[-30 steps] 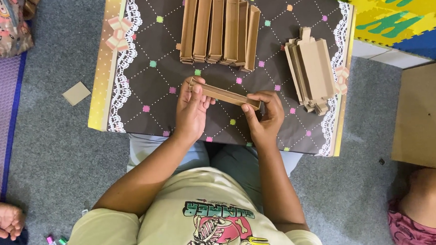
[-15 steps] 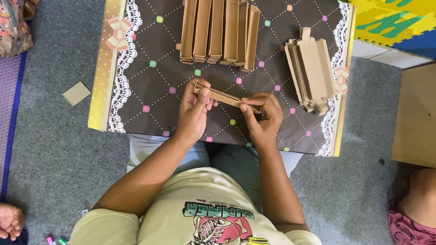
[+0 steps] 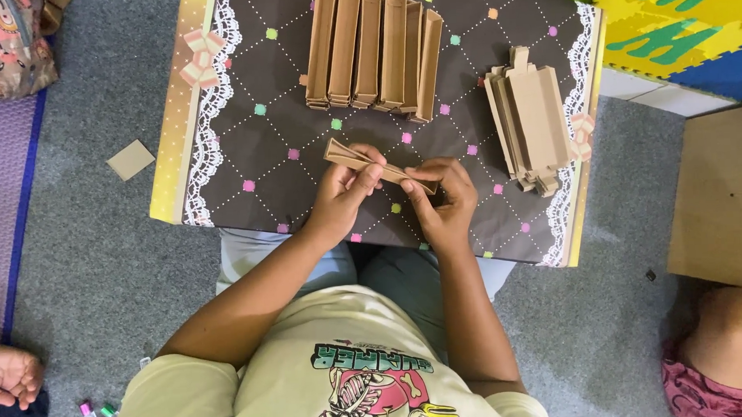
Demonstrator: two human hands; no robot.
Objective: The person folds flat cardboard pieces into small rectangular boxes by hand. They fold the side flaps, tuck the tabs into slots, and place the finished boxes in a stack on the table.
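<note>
Head view looks straight down on a low counter (image 3: 243, 90) covered in a dark brown cloth with a dotted lattice, coloured squares and a lace edge. On it, at the far side, stands a row of folded cardboard sleeves (image 3: 374, 48), packed side by side on edge. Off to the right lies a smaller stack of flat cardboard blanks (image 3: 536, 116), near the counter's right edge.

Between these, just above the cloth, both hands close on one narrow cardboard strip (image 3: 344, 156). The left hand (image 3: 342, 197) pinches the strip near its middle, fingers curled over the top, while the strip's free end juts out to the left. The right hand (image 3: 445, 202) grips the other end, thumb and fingertips pressed tight on it. The work in hand looks like creasing the strip into a sleeve (a judgement from the fold lines); the next move seems to call for a firm, even press along the crease.

Nothing blocks the hands. On the grey carpet lie a small cardboard square (image 3: 131, 159) to the left and some coloured marker pens (image 3: 94, 415); another person's hand (image 3: 7, 377) rests at the lower left edge.
</note>
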